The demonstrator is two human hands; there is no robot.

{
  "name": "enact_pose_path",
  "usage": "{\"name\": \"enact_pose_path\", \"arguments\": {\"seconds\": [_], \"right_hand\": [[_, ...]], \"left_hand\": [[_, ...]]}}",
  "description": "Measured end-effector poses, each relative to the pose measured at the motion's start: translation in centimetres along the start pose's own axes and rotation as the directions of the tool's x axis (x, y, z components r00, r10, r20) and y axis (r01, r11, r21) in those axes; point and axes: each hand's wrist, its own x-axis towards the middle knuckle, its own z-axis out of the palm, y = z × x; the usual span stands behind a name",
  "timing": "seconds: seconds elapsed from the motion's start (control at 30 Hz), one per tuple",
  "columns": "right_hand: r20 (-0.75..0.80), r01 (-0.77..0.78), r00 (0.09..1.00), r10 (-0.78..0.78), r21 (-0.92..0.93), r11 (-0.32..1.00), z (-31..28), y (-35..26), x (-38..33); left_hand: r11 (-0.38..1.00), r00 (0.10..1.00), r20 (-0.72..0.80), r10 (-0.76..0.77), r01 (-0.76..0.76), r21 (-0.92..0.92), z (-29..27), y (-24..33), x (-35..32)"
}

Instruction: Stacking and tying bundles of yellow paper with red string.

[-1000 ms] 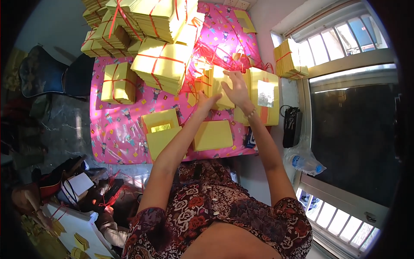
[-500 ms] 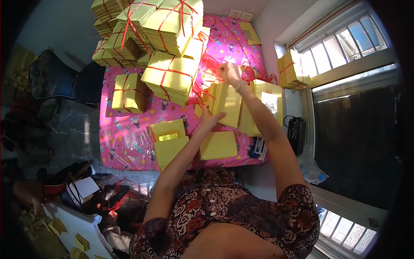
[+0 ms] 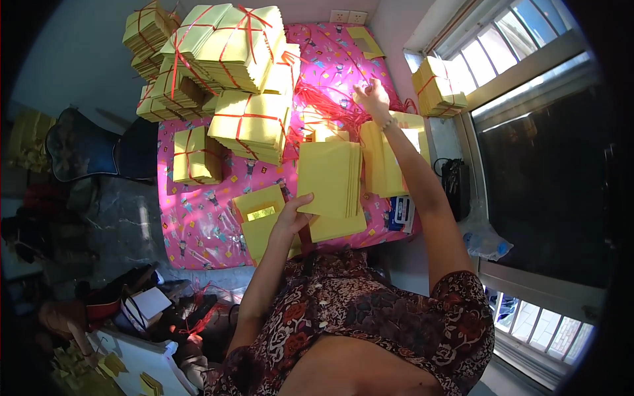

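Note:
My left hand [image 3: 291, 215] grips the lower left corner of a stack of flat yellow paper [image 3: 327, 178], thumb on top. The stack's layered edge fans out along its right side. Under its lower end lies another yellow stack [image 3: 337, 228]. My right hand [image 3: 372, 99] is raised beyond the stack with curled fingers, above a heap of red ribbons [image 3: 323, 102]. What its fingers pinch, if anything, is too small to make out. Nearer me, below the right wrist, lie more yellow stacks [image 3: 378, 162].
Ribbon-tied yellow bundles [image 3: 244, 49] are piled high at the far left of the pink patterned cover [image 3: 205, 234]. A single tied bundle [image 3: 197, 157] sits nearby; another bundle [image 3: 439, 89] stands by the window. A blue-and-white box [image 3: 401, 214] lies at right. Another person's arm [image 3: 82, 340] shows lower left.
My left hand has come toward me and left, bringing the yellow stack nearer. My right hand has moved right and slightly farther away over the ribbons. The whole view has shifted a little.

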Motion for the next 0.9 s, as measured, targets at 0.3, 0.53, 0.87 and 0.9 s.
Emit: {"name": "enact_pose_path", "arguments": {"seconds": [0.3,0.53,0.87,0.9], "right_hand": [[0.629,-0.589,0.769,0.111,0.631,0.505,-7.0,-7.6,-18.3],[0.581,-0.547,0.799,0.154,0.597,0.587,-9.3,-7.9,-23.7],[0.391,-0.197,0.917,-0.082,0.622,0.757,-10.4,-9.3,-26.9],[0.396,-0.206,0.915,-0.076,0.622,0.756,-10.7,-9.6,-27.1]], "left_hand": [[0.958,0.981,0.033,0.189,-0.192,0.211,0.9,0.4,-0.4],[0.644,0.969,0.137,0.207,-0.24,0.726,3.3,1.2,-2.6],[0.603,0.927,0.198,0.318,-0.359,0.712,4.2,0.5,-3.3],[0.592,0.929,0.212,0.302,-0.358,0.722,4.6,0.6,-3.7]]}}
